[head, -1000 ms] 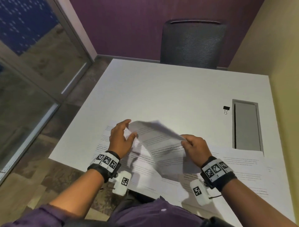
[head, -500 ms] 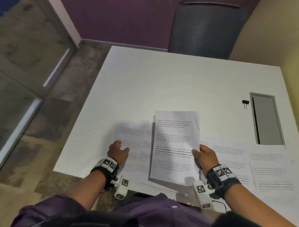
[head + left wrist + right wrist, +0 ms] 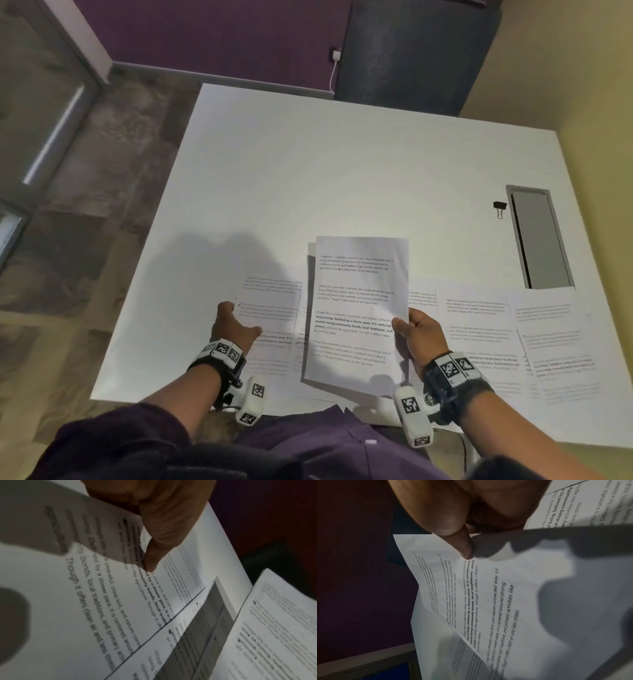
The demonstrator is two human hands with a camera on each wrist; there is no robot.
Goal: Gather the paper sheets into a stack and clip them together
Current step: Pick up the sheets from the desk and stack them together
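Holding a small stack of white printed paper sheets (image 3: 359, 308) raised above the white bench (image 3: 342, 178), right hand (image 3: 419, 334) pinching its right edge, thumb on top; left hand (image 3: 233, 325) gripping the left edge of another printed sheet (image 3: 270, 308) lying at the bench's near side, fingers (image 3: 154, 550) curled round the lifted margin; more printed sheets (image 3: 513, 335) lying spread to the right; small black binder clip (image 3: 499, 207) sitting well apart, just beside a grey rectangular cable hatch (image 3: 537, 240)

matt white paper sheets (image 3: 359, 308), smooth matt table (image 3: 308, 171), black metal binder clip (image 3: 499, 207)
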